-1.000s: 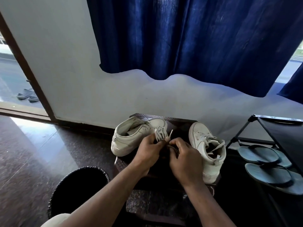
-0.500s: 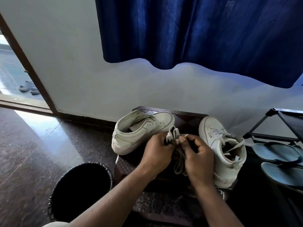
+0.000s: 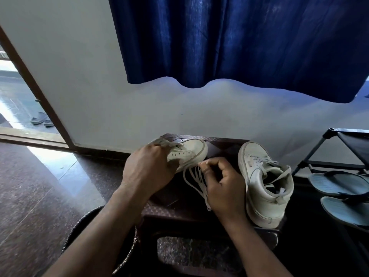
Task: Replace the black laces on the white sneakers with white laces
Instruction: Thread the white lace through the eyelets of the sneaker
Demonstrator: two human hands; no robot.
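Blue curtain (image 3: pixel 239 43) hangs over a pale wall, and below it a small dark bench (image 3: pixel 219 144) carries both white sneakers. Judging from this, the loose white lace (image 3: pixel 196 180) could tangle or slip off the near edge, because it dangles in several slack loops from one pinch. The unlaced sneaker (image 3: pixel 189 152), lying on its side at the far left, could also roll if pressed unevenly. No black lace is visible. The left hand (image 3: pixel 147 168) lies palm down over that sneaker, fingers curled on its upper, its grip closed on the shoe. The right hand (image 3: pixel 223 186) sits just right of it, wrist bent, thumb and fingers pinching the lace narrowly. The laced sneaker (image 3: pixel 263 182) stands at the right.
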